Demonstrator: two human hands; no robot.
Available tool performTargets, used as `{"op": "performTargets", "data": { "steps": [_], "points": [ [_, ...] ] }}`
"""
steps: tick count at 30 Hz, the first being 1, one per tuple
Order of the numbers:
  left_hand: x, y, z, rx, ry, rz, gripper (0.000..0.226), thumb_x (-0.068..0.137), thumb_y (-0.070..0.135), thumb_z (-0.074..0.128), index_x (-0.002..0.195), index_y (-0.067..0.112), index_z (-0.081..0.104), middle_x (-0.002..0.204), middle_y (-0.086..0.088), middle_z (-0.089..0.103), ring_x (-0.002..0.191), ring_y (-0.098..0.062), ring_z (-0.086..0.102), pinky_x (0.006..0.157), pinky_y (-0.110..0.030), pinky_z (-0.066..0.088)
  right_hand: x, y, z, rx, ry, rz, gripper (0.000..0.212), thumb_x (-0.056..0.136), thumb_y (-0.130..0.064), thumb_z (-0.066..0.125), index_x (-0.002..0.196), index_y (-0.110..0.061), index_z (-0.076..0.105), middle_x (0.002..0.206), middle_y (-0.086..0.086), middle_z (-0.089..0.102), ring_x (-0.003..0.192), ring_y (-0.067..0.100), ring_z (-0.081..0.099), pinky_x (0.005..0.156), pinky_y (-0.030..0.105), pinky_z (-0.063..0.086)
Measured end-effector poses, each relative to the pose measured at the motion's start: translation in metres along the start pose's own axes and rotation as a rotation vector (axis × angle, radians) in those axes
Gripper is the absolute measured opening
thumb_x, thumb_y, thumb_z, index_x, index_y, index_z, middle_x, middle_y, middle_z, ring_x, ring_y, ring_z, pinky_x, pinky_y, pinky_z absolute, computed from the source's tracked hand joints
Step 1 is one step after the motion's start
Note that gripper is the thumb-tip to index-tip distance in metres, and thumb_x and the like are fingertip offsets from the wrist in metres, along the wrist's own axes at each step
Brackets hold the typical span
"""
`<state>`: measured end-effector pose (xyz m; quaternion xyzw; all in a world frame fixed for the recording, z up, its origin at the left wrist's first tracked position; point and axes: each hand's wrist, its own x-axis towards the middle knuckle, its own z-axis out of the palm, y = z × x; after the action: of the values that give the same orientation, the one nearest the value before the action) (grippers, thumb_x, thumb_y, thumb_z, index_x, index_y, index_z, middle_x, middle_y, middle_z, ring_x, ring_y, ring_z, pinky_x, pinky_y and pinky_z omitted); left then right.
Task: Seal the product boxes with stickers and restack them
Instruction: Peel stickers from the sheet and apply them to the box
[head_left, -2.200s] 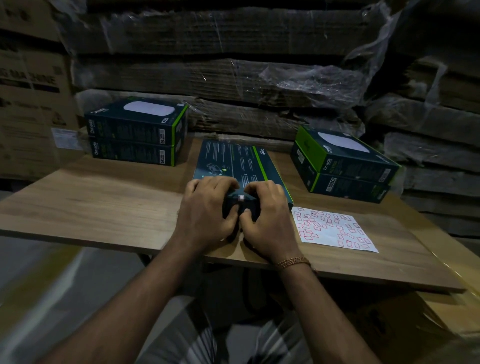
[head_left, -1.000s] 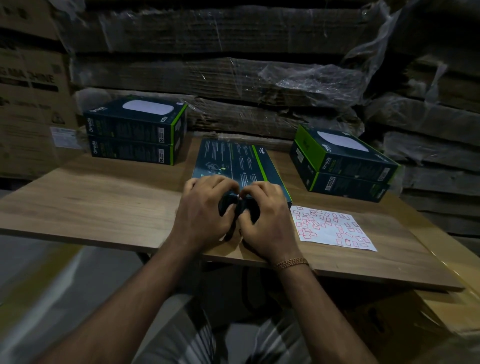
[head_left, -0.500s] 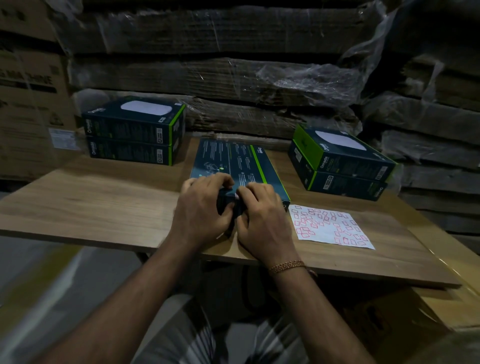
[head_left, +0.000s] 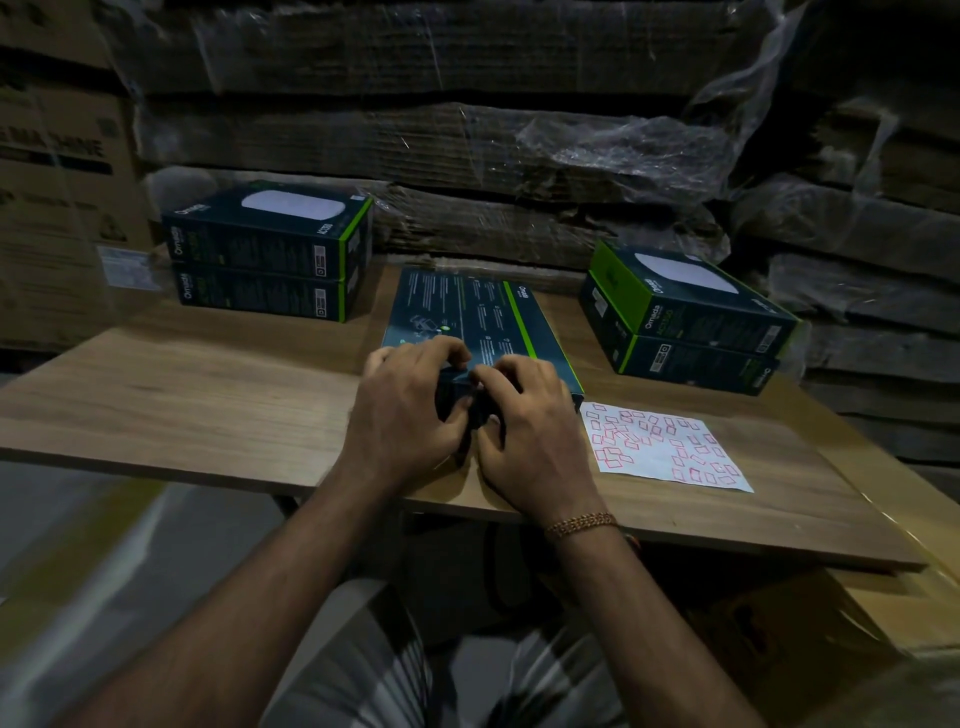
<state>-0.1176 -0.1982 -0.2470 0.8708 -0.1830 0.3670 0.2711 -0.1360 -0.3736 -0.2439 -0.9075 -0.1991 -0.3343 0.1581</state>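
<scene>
**One box in hand at the near edge, two stacks waiting at the back**

A person works at a wooden desk. A dark product box lies flat in the middle of it, its length running from the back toward the near edge. Both hands are on its near end. The left hand has its fingers curled over the box's near left corner. The right hand curls over the near end just beside it, thumbs close together on the end face. This looks like pressing a sticker onto the end flap, but the sticker itself is hidden beneath the fingers, so that cannot be confirmed.

The sticker sheet lies near the desk's near right corner, just beside the right hand. Many red-outlined stickers remain on it, scattered unevenly.

Two stacks of two boxes stand further back: the left stack at the back left corner, square to the desk, and the right stack toward the right edge, turned at an angle. Which of them is sealed and which is waiting cannot be told, since no stickers are visible on their faces.

By this reading the task is midway: one box is being sealed, it has yet to be restacked, and at least some of the four stacked boxes probably still need stickers.
</scene>
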Motion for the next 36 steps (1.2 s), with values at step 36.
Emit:
{"op": "performTargets", "data": {
  "steps": [36],
  "points": [
    [0.000, 0.005, 0.000, -0.003, 0.034, -0.008, 0.031, 0.098, 0.042, 0.071, 0.124, 0.031, 0.058, 0.109, 0.014, 0.064, 0.102, -0.008, 0.058, 0.102, -0.035, 0.038, 0.007, 0.007, 0.010, 0.229, 0.181, 0.126, 0.029, 0.093, -0.017, 0.073, 0.122, -0.015, 0.069, 0.115, -0.002, 0.069, 0.111, 0.017, 0.056, 0.096, 0.033, 0.051]
  ]
}}
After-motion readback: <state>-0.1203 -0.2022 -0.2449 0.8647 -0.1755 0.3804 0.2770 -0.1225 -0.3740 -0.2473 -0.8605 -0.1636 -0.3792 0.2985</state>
